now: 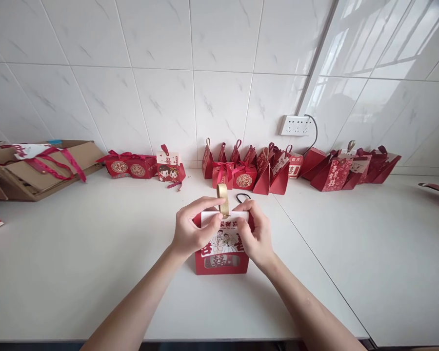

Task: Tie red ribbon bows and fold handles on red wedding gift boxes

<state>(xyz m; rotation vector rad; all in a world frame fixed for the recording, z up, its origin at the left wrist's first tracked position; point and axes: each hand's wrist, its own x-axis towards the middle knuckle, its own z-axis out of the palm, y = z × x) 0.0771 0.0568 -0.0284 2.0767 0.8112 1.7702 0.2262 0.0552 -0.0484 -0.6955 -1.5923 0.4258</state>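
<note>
A red and white gift box (223,263) stands upright on the white table in front of me, printed with a wedding couple and red characters, with a clear window low on its face. From its top edge rises a loop of gold ribbon (223,195). My left hand (197,224) pinches the top left of the box beside the ribbon's base, fingers behind and thumb in front. On the right side of the same top edge, my right hand (254,231) is closed with thumb in front and fingers behind. The back of the box is hidden.
Several red gift boxes (245,175) line the tiled wall, with more at the right (342,173). A cardboard box (47,178) holding ribbons stands at the left. A black loop (243,197) lies behind my right hand. A power strip (296,126) is on the wall.
</note>
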